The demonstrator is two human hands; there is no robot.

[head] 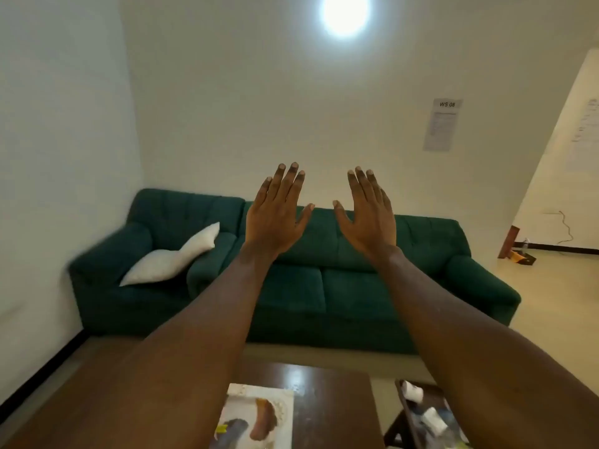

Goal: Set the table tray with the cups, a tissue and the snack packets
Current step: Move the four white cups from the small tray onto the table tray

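Both hands, left hand (275, 218) and right hand (368, 218), are hovering wide and empty; cups (413, 391) at the side table's far edge are probably light, crushable, best gripped mid-wall.

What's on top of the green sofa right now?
A white cushion lies on the green sofa, at its left end. The raised left hand, right hand and forearms cover part of the backrest and seat, so anything there is hidden.

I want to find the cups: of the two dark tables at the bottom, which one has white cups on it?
The small side table on the right; two white cups lie there. The bigger table holds only a printed tray.
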